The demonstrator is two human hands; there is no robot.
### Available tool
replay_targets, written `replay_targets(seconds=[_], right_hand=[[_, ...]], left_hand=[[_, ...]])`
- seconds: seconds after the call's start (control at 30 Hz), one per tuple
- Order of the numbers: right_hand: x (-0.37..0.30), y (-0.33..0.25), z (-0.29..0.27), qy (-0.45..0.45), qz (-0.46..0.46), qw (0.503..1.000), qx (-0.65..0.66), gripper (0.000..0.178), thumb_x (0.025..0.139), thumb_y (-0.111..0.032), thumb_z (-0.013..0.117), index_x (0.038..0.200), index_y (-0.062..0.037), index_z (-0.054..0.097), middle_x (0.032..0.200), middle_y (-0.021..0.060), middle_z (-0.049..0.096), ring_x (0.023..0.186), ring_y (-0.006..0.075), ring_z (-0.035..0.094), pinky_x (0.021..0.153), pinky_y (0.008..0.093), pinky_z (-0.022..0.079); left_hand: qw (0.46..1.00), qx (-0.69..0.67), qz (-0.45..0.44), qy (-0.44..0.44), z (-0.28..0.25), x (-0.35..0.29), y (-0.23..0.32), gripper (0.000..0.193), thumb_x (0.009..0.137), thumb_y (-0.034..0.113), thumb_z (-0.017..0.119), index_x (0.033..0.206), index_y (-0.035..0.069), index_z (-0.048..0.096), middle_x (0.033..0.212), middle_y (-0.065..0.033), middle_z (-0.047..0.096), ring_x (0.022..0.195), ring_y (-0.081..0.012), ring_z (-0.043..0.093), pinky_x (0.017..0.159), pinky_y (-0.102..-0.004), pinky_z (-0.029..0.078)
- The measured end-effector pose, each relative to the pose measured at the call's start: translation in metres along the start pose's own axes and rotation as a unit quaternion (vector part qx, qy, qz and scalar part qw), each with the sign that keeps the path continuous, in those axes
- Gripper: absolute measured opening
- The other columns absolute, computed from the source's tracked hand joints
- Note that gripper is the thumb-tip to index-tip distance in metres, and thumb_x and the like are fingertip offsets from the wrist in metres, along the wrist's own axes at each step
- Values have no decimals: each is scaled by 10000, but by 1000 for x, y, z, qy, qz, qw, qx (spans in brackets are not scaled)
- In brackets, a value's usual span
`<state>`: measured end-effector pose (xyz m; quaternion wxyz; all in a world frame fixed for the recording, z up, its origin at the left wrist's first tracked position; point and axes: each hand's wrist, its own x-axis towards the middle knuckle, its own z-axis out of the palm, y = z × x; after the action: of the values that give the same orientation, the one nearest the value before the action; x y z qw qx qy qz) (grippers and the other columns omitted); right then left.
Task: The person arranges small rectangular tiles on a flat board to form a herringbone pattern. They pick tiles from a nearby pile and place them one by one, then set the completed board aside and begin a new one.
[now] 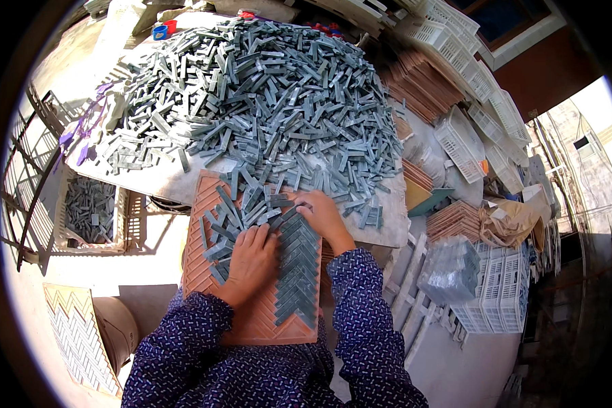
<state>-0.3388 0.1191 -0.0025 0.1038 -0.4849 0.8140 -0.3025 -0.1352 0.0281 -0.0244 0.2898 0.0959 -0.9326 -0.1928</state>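
An orange mould tray (207, 185) with herringbone grooves lies in front of me. Grey-green stone strips (296, 272) fill the grooves on its right part in a zigzag pattern. A loose heap of strips (226, 212) covers the tray's upper left. My left hand (251, 262) rests over that heap, its bent fingertips close together at the edge of the laid rows; what they hold is hidden. At the top of the rows, my right hand (323, 216) is closed, thumb and fingers pinching a stone strip at its place in the pattern.
A large pile of strips (265, 88) covers the pale table (163, 178) beyond the tray. To the left stand a crate of strips (92, 211) and a mould with pale strips (81, 340). Stacked orange moulds (421, 85) and white crates (496, 289) line the right.
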Motion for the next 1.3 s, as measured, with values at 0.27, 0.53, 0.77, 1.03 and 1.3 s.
replay_targets(seconds=[0.27,0.53,0.77,1.03,1.3], right_hand=[[3,-6,11,14,36,998,-45,218,710,-165,755,847,-49,632,853,135,588,860,345,577,744,414,466],[4,-21,25,52,135,982,-123,296,681,-219,797,878,-89,618,899,111,588,889,310,581,760,408,467],[-4,-33,15,107,89,990,-17,271,704,-127,758,910,-63,594,891,115,588,888,329,587,755,394,466],[-36,-61,41,26,-128,991,-33,257,709,2,656,952,-51,592,981,88,564,959,302,563,779,373,481],[-30,-55,30,63,-267,955,-112,204,732,-59,561,935,-56,585,950,84,576,899,262,566,751,355,485]], left_hand=[[1000,7,6,0,-3,0,1,367,724,138,619,1068,12,592,1136,-133,527,1042,-283,504,910,-390,397],[1000,24,11,2,-1,-1,-1,352,713,142,628,1040,18,594,1132,-134,530,1019,-278,514,884,-386,404],[1000,1,1,23,-1,-2,-3,288,699,129,656,963,27,601,1134,-136,534,1035,-301,522,884,-411,416],[994,-98,-40,15,-50,-14,2,230,701,-1,660,922,13,601,1222,-183,510,1166,-368,482,984,-450,384],[985,-124,-117,0,-88,-76,-22,208,726,-15,656,926,25,611,1171,-160,551,1088,-362,536,920,-433,440]])
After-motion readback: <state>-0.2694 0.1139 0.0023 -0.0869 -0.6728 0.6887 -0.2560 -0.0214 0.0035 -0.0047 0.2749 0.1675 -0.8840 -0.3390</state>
